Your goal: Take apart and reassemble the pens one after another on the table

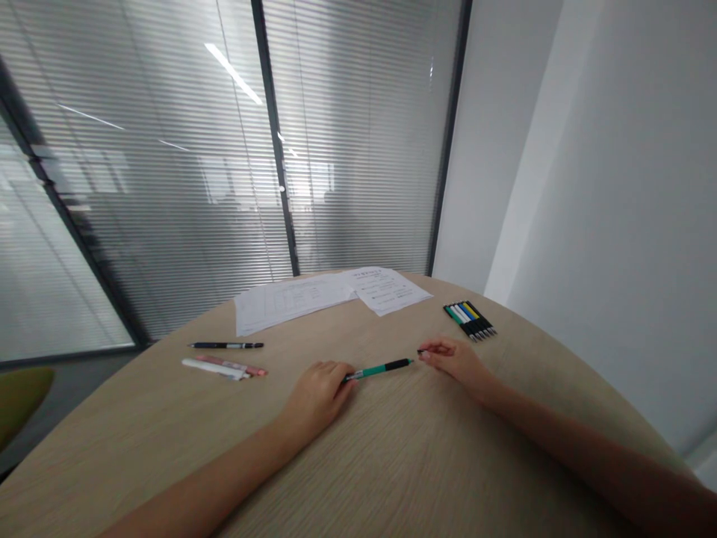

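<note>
My left hand [319,390] rests on the wooden table [392,463] with its fingers closed on the back end of a green and black pen [381,368]. The pen lies nearly flat, its tip pointing right. A short gap to the right of the tip, my right hand [456,360] pinches a small dark piece [421,351], too small to name, between thumb and fingers.
A row of several pens [470,319] lies at the right rear. Printed paper sheets [330,295] cover the far edge. A black pen [227,345] and pink and white pens [224,367] lie at the left. Glass walls with blinds stand behind.
</note>
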The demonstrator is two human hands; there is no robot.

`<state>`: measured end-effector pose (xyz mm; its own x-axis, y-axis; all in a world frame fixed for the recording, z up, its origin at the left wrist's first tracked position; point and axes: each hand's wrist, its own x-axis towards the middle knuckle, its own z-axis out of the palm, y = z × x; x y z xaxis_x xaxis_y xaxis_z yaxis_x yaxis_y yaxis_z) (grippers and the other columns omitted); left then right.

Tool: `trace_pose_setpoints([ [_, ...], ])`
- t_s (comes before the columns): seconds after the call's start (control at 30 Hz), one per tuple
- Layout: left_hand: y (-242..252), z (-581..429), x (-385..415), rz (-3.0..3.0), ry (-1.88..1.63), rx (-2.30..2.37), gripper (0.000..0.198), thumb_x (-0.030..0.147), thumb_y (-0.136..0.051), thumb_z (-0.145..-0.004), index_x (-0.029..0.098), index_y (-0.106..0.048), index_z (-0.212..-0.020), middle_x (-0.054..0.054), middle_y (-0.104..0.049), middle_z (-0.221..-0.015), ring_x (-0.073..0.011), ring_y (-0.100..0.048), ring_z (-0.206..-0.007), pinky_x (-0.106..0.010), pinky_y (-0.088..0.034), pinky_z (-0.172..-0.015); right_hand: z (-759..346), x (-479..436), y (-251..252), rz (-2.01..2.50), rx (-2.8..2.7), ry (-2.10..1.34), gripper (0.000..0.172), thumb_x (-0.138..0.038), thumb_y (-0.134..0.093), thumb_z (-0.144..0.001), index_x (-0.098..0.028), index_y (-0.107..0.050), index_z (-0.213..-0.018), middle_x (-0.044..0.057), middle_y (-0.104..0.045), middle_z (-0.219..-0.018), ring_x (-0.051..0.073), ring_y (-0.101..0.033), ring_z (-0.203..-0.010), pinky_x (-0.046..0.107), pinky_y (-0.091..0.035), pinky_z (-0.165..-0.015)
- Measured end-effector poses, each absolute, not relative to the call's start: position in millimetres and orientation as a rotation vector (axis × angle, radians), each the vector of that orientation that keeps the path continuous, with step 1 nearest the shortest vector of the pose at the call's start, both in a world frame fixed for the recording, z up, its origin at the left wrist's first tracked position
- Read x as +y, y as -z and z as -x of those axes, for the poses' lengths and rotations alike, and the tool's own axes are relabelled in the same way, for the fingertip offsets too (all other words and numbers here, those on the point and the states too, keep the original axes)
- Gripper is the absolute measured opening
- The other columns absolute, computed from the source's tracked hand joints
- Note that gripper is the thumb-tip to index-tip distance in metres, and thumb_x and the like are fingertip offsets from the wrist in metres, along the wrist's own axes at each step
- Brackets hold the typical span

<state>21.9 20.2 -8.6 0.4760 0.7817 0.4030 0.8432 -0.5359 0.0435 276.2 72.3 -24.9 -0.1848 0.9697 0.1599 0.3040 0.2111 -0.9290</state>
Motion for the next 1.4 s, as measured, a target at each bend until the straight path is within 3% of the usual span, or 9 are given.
trace_pose_setpoints([
  [0.3, 9.3, -20.5, 21.1, 2.546, 0.566, -1.434, 0.016, 0.022, -0.043, -0.079, 0.013, -0.055, -0.084, -0.006, -0.063, -0.077, -0.0181, -0.057, -0.072, -0.031, -0.045, -0.066, -269.8, 64.4, 23.2, 1.131, -1.541, -1.243, 0.022, -0.029, -0.065, -0.055, -0.016, -0.058, -0.071, -0.004, -0.054, -0.057, 0.006, -0.042, -0.047, 0.02, -0.031, -0.046],
  [0.9, 8.0, -22.1, 18.3, 2.583, 0.616, -1.314, 0.017, 0.022, -0.039, -0.08, 0.015, -0.054, -0.083, -0.005, -0.063, -0.074, -0.0174, -0.057, -0.068, -0.031, -0.044, -0.064, -268.2, 62.4, 25.6, 1.119, -1.676, -1.199, 0.025, -0.033, -0.064, -0.056, -0.017, -0.059, -0.074, -0.001, -0.059, -0.064, 0.01, -0.051, -0.056, 0.023, -0.039, -0.054],
  [1.23, 5.0, -22.8, 17.0, 2.593, 0.593, -1.243, 0.017, 0.022, -0.04, -0.081, 0.014, -0.055, -0.081, -0.006, -0.061, -0.069, -0.0169, -0.056, -0.065, -0.029, -0.044, -0.06, -269.4, 63.1, 27.4, 1.163, -1.714, -1.174, 0.025, -0.034, -0.062, -0.06, -0.015, -0.061, -0.076, -0.003, -0.055, -0.054, 0.008, -0.046, -0.048, 0.021, -0.036, -0.049],
  [1.4, 6.5, -21.2, 16.2, 2.607, 0.661, -1.169, 0.02, 0.024, -0.037, -0.082, 0.015, -0.054, -0.081, -0.005, -0.059, -0.067, -0.0162, -0.054, -0.065, -0.028, -0.043, -0.06, -269.4, 58.8, 23.7, 1.155, -1.791, -1.126, 0.026, -0.041, -0.055, -0.066, -0.015, -0.059, -0.065, 0.0, -0.059, -0.058, 0.009, -0.048, -0.05, 0.022, -0.038, -0.05],
])
